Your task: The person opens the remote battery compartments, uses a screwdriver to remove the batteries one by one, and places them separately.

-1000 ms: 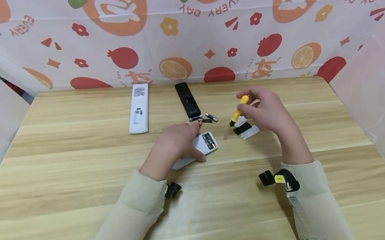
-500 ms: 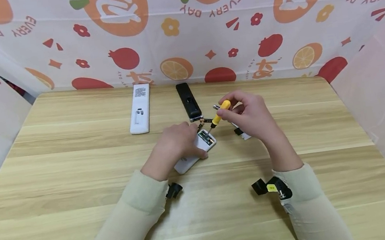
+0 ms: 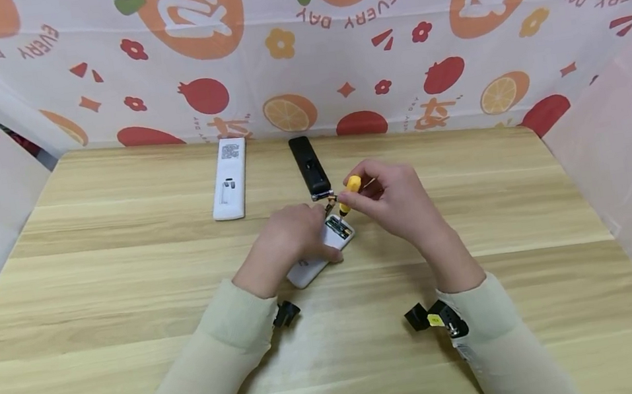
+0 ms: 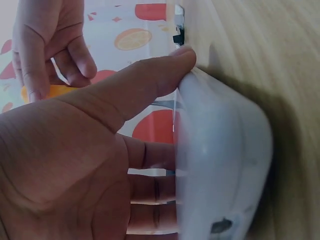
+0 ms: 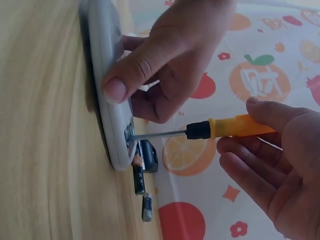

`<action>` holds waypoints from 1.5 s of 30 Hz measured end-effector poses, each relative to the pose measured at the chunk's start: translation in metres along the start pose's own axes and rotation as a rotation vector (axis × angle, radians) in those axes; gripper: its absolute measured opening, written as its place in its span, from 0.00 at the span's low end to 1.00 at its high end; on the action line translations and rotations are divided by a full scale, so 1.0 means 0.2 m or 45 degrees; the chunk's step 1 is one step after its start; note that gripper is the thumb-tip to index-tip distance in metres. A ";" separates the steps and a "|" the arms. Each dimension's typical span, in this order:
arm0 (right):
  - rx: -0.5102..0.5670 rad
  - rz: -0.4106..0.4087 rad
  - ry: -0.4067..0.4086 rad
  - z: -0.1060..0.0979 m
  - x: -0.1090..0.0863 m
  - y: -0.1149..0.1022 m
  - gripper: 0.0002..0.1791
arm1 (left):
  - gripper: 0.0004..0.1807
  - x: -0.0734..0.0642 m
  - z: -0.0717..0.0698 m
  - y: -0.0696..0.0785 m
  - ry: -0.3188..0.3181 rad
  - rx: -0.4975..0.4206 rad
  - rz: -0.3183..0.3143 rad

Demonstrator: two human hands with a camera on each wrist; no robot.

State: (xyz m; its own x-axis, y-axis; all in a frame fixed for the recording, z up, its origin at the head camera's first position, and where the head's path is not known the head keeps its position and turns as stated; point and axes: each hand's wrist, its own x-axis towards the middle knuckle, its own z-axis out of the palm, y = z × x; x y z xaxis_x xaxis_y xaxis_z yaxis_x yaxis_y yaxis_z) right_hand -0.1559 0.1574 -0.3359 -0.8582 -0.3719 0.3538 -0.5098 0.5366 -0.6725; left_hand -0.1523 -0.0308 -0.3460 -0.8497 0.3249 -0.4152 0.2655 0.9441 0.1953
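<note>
My left hand [image 3: 291, 233] grips a white remote control [image 3: 309, 271] on the table, its thumb on the near edge and its other fingers on the far side. The remote lies back up, with its battery compartment [image 3: 339, 226] uncovered and batteries inside. In my right hand [image 3: 397, 199] is a screwdriver [image 5: 240, 126] with a yellow handle, pinched between thumb and fingers. Its metal shaft [image 5: 160, 134] slants down so that the tip sits at the compartment, as the right wrist view shows. Loose batteries [image 5: 139, 177] lie just beyond the remote's end.
A black remote [image 3: 308, 164] lies behind the loose batteries, its back facing up. Farther left is a second white remote [image 3: 229, 178], also back up. A fruit-print cloth [image 3: 285, 81] hangs along the table's far edge. Small covers seen earlier are hidden behind my right hand in the head view.
My right hand has carried the screwdriver left from beside the small covers to the compartment. The gripped remote has turned slightly, while my left hand has hardly moved.
</note>
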 end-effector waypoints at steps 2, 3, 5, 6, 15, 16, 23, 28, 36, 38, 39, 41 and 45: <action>-0.035 -0.027 -0.011 0.01 -0.01 -0.01 0.12 | 0.46 -0.01 0.00 0.00 -0.009 -0.015 0.004; -0.055 -0.042 -0.016 0.02 -0.01 -0.02 0.11 | 0.46 -0.01 0.00 0.00 -0.011 -0.020 0.005; -0.090 -0.063 -0.025 0.03 -0.01 -0.04 0.12 | 0.46 -0.01 0.00 0.00 -0.010 -0.025 0.003; -0.104 -0.070 -0.026 0.03 -0.01 -0.05 0.12 | 0.46 -0.01 0.00 0.00 -0.011 -0.027 0.001; -0.178 0.178 -0.027 0.01 0.00 -0.05 0.13 | 0.48 -0.01 0.00 -0.01 -0.035 -0.019 -0.023; -0.181 0.189 -0.036 0.01 0.00 -0.05 0.13 | 0.48 -0.01 0.00 -0.01 -0.041 -0.022 -0.027; -0.246 -0.083 -0.101 0.07 -0.02 -0.10 0.11 | 0.50 -0.01 0.01 -0.03 -0.066 -0.076 -0.020; -0.318 -0.213 -0.101 0.08 -0.04 -0.13 0.10 | 0.50 -0.01 0.01 -0.03 -0.086 -0.112 -0.015; -0.392 -0.372 -0.136 0.12 -0.05 -0.14 0.12 | 0.41 -0.01 0.00 -0.04 -0.114 -0.237 -0.011; -0.351 -0.332 -0.099 0.11 -0.04 -0.13 0.12 | 0.48 -0.01 -0.01 -0.03 -0.110 -0.226 -0.007; -0.329 -0.308 -0.078 0.11 -0.04 -0.12 0.11 | 0.51 -0.01 -0.01 -0.03 -0.106 -0.211 -0.002; -0.290 -0.266 -0.045 0.10 -0.04 -0.11 0.11 | 0.53 -0.01 -0.01 -0.03 -0.101 -0.178 0.010; -0.258 -0.231 -0.010 0.09 -0.03 -0.08 0.12 | 0.46 -0.02 -0.02 -0.03 -0.111 -0.155 -0.001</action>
State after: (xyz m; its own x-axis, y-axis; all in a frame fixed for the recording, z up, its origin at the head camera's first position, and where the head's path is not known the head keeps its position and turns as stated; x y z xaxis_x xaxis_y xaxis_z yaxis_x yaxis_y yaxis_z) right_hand -0.1413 0.1368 -0.3397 -0.7516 -0.4814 0.4508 -0.6575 0.6010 -0.4544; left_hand -0.1523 -0.0374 -0.3417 -0.8057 0.3327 -0.4900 0.2029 0.9323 0.2994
